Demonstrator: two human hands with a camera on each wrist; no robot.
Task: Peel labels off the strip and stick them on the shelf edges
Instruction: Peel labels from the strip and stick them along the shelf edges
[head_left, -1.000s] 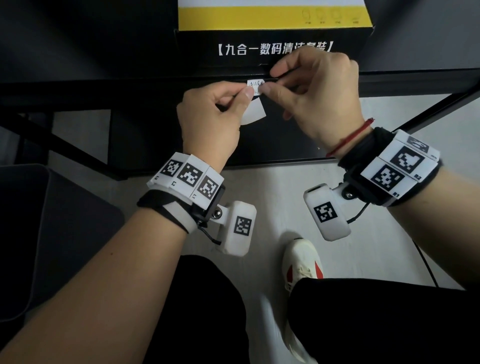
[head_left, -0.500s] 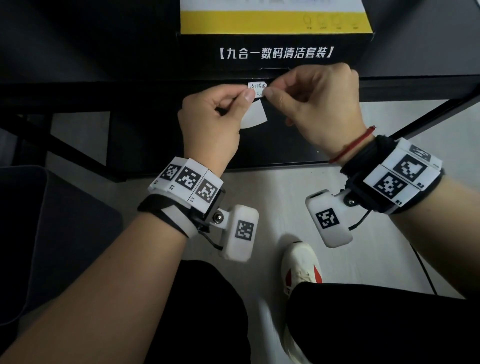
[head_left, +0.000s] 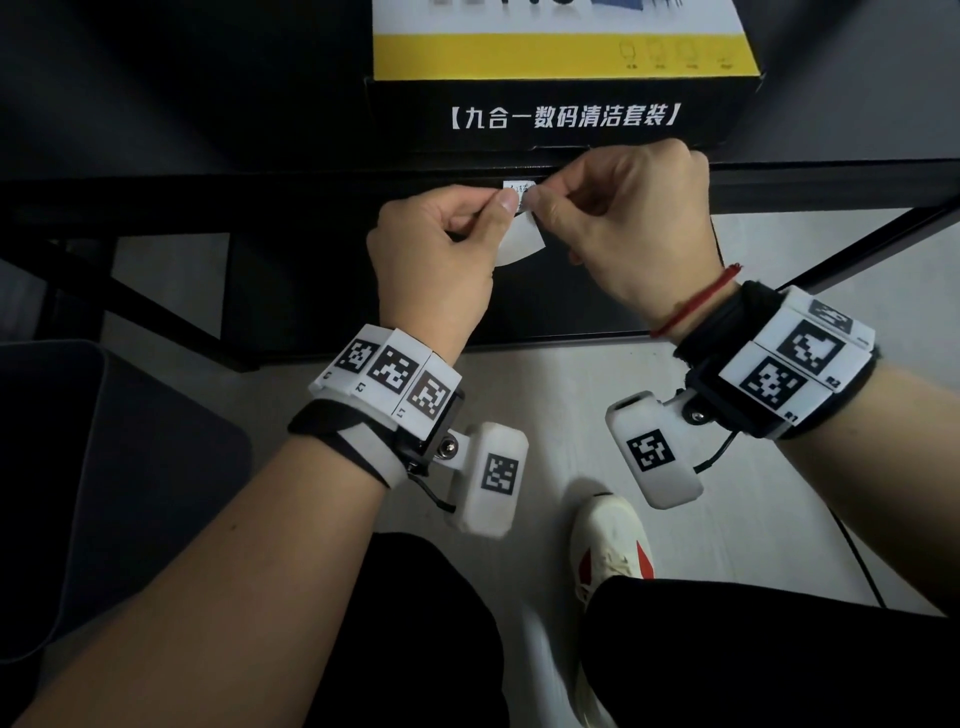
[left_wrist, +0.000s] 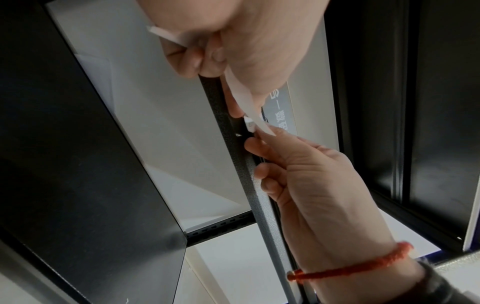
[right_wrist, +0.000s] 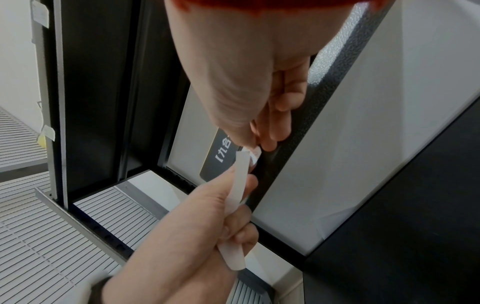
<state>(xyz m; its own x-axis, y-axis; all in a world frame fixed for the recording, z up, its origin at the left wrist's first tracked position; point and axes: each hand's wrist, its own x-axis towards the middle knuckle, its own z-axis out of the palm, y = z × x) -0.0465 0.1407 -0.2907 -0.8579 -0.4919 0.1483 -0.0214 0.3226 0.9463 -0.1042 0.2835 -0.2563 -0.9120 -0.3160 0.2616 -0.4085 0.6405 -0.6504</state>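
White label (head_left: 519, 193): small, handwritten marks on it, lying against the front edge of the black shelf (head_left: 260, 200), just below the boxed kit.
Strip (head_left: 521, 244): white backing paper, curls downward from the label and hangs below the shelf edge; in the right wrist view it runs through the left palm and its free end sticks out past the curled fingers.
Left hand (head_left: 431, 249): fingers closed, thumb and forefinger pinching the strip right at the label's left side.
Right hand (head_left: 631, 218): fingers closed, thumb and forefinger pinching the label's right end against the shelf edge; other fingers curled along the edge. Red string bracelet (head_left: 693, 301) at the wrist.
Contact: the two thumb tips nearly touch over the label.
Box (head_left: 563, 78): black and yellow with white Chinese print, standing on the shelf directly behind the label.
Below: pale floor (head_left: 561, 374), one white and red shoe (head_left: 610, 545), dark trousers.
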